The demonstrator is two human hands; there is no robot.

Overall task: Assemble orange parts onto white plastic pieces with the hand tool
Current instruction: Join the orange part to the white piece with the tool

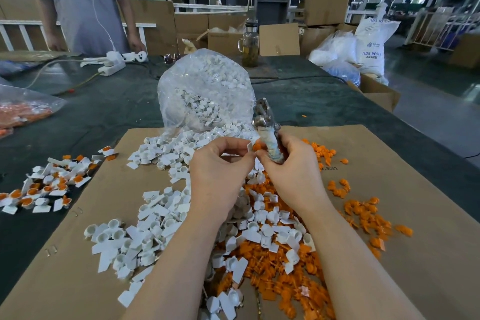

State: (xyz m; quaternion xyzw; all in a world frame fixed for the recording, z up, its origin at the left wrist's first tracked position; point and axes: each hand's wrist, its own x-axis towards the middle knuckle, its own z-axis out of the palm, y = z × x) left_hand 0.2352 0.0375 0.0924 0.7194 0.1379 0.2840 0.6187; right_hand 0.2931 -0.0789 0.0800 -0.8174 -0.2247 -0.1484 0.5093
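Note:
My left hand pinches a small white plastic piece with an orange part at its tip. My right hand grips the wrapped handle of a metal hand tool, whose head points up and away, and its fingertips touch the orange part. Both hands meet above a cardboard sheet. Loose white pieces lie heaped under and left of my arms. Loose orange parts spread to the right.
A clear bag of white pieces stands just behind my hands. Several assembled white-and-orange pieces lie at the left on the dark table. A bag of orange parts, a glass jar and a standing person are farther off.

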